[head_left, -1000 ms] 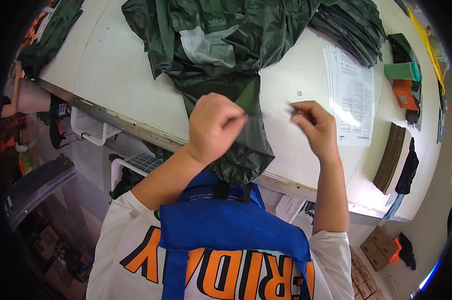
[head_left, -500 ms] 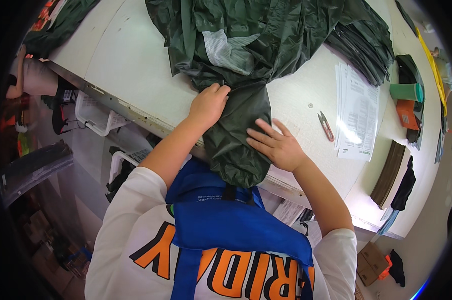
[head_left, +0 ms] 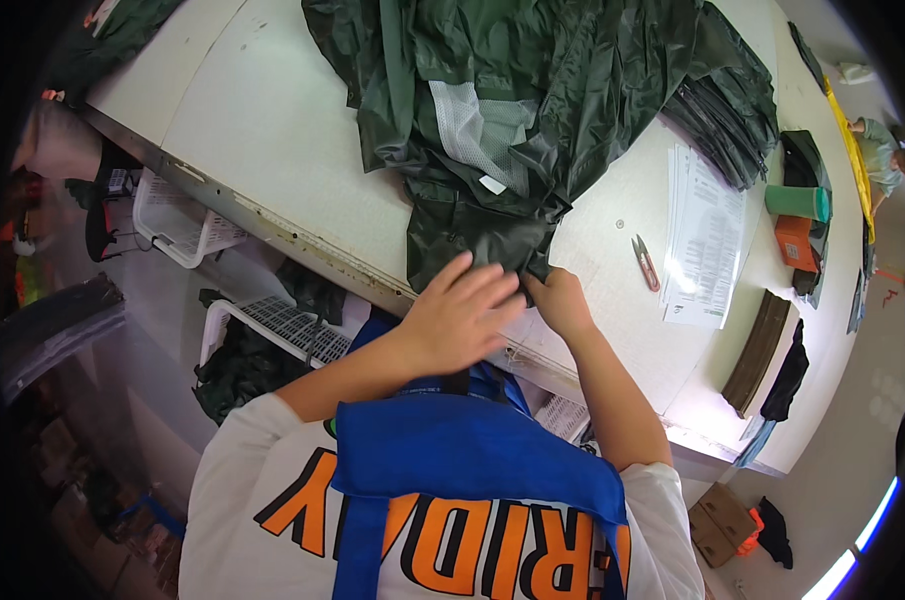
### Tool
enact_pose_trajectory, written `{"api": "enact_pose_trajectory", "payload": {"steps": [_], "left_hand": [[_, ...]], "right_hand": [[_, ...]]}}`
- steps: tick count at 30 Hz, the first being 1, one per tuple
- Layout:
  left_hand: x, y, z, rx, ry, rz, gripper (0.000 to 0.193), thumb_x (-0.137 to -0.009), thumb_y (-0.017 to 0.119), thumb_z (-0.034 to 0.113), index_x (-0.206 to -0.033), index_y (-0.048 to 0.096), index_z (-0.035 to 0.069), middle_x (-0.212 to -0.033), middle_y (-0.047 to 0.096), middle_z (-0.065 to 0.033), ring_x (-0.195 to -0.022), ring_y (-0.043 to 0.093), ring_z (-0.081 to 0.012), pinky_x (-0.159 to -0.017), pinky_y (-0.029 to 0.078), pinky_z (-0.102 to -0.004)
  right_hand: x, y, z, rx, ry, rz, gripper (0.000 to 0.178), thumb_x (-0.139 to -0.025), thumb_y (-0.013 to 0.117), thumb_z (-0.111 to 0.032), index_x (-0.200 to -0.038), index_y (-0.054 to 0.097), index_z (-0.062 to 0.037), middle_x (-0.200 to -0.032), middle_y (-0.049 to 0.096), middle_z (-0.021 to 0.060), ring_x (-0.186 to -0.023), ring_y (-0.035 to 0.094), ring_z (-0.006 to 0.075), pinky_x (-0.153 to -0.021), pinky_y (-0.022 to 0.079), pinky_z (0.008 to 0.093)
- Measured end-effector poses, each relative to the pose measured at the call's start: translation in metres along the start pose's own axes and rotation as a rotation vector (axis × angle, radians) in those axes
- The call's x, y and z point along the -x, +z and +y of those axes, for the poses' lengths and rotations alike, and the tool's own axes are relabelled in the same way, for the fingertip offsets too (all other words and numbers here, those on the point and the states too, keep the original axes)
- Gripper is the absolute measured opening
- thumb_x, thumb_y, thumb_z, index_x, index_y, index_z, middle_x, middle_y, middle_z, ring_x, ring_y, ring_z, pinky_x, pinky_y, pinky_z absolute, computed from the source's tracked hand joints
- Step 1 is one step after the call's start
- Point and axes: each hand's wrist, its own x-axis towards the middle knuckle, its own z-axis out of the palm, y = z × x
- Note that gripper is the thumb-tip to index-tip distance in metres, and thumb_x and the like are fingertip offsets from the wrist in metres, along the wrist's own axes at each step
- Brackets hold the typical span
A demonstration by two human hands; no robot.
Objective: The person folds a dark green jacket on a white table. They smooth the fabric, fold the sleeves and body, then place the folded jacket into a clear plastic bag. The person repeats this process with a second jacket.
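Note:
A dark green, shiny garment [head_left: 612, 90] lies bunched across the white table [head_left: 262, 120], with a white mesh lining [head_left: 455, 120] and a small white tag [head_left: 492, 185] showing in its folds. Its near part is doubled back at the table's front edge. Over that fold my left hand [head_left: 457, 318] is spread, its fingers apart and slightly blurred; whether it presses the cloth I cannot tell. To its right, my right hand [head_left: 562, 300] pinches the garment's near right corner between thumb and fingers.
Thread snips [head_left: 645, 265] lie right of the garment, beside printed sheets [head_left: 707, 240]. A stack of dark zippers [head_left: 717, 125] sits behind them. Farther right are a green cylinder [head_left: 797, 203], an orange box [head_left: 795, 243] and brown strips [head_left: 757, 350]. White baskets [head_left: 187, 240] stand below the table's left edge.
The hanging near part of the garment is now folded up onto the table edge. My left hand has let go and moved nearer; my right hand has closed on the corner.

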Motion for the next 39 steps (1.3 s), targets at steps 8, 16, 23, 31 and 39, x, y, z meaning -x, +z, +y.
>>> {"api": "enact_pose_trajectory", "payload": {"steps": [8, 16, 23, 31, 39], "left_hand": [[0.013, 0.037, -0.025, -0.097, -0.161, -0.175, 0.065, -0.074, 0.072, 0.034, -0.132, 0.050, 0.014, -0.129, 0.053, -0.0070, -0.120, 0.045, -0.0284, -0.108, 0.025, -0.0524], [0.020, 0.048, -0.031, -0.117, -0.148, -0.107, 0.053, -0.072, 0.073, 0.031, -0.119, 0.056, 0.014, -0.128, 0.055, -0.0047, -0.120, 0.046, -0.0269, -0.108, 0.026, -0.0513], [0.013, 0.044, -0.031, -0.118, -0.109, -0.153, 0.031, -0.074, 0.069, 0.025, -0.101, 0.062, 0.012, -0.126, 0.058, -0.0042, -0.119, 0.049, -0.0261, -0.107, 0.028, -0.0501], [0.024, 0.042, -0.040, -0.095, -0.104, -0.085, 0.015, -0.077, 0.062, 0.020, -0.089, 0.065, 0.010, -0.116, 0.063, -0.0055, -0.109, 0.056, -0.0248, -0.103, 0.034, -0.0460], [-0.002, 0.028, -0.055, -0.037, -0.124, -0.269, 0.010, -0.077, 0.062, 0.021, -0.078, 0.066, 0.012, -0.082, 0.065, -0.0053, -0.085, 0.062, -0.0226, -0.080, 0.043, -0.0385]], "right_hand": [[-0.035, -0.055, -0.063, -0.018, -0.139, 0.390, 0.029, -0.083, 0.067, -0.033, -0.088, 0.067, -0.0045, -0.066, 0.064, 0.0146, -0.067, 0.064, 0.0327, -0.063, 0.051, 0.0424], [-0.015, -0.047, -0.071, 0.239, -0.603, 0.121, 0.024, -0.079, 0.066, -0.017, -0.103, 0.066, -0.0127, -0.098, 0.064, 0.0103, -0.088, 0.064, 0.0313, -0.077, 0.052, 0.0399], [-0.116, -0.095, -0.062, 0.390, -0.621, 0.311, 0.027, -0.082, 0.061, -0.013, -0.108, 0.064, -0.0098, -0.109, 0.063, 0.0154, -0.096, 0.061, 0.0363, -0.080, 0.050, 0.0435], [-0.054, -0.130, 0.064, 0.069, -0.101, 0.483, 0.017, -0.087, 0.059, -0.014, -0.098, 0.060, -0.0019, -0.083, 0.064, 0.0195, -0.079, 0.063, 0.0337, -0.072, 0.048, 0.0394], [0.056, 0.002, -0.019, 0.190, -0.885, 0.428, 0.045, -0.069, 0.077, -0.013, -0.110, 0.061, -0.0068, -0.113, 0.060, 0.0114, -0.104, 0.057, 0.0294, -0.092, 0.042, 0.0426]]}}
